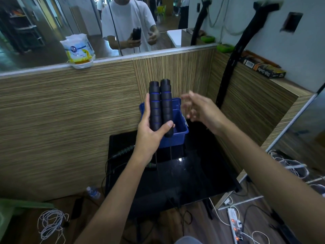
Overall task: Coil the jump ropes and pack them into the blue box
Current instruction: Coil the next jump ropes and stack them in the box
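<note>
We see the left hand [149, 131] gripping two black jump-rope handles [160, 106] upright, side by side, above the blue box [177, 132] on the black table [202, 173]. Right hand [198, 108] hovers beside them, fingers spread, holding nothing. A second rope handle [124, 151] lies on the table, left of the box. A wood-grain partition [70, 111] stands close behind.

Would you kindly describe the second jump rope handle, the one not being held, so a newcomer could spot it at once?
Start at the glossy black table in the wood-panelled corner, where the blue box stands. The handle lies at the table's left rear edge, just left of the left hand's wrist. Unlike the two smooth blue-ringed handles held upright, it lies flat, slimmer, with greenish ribbing.
</note>
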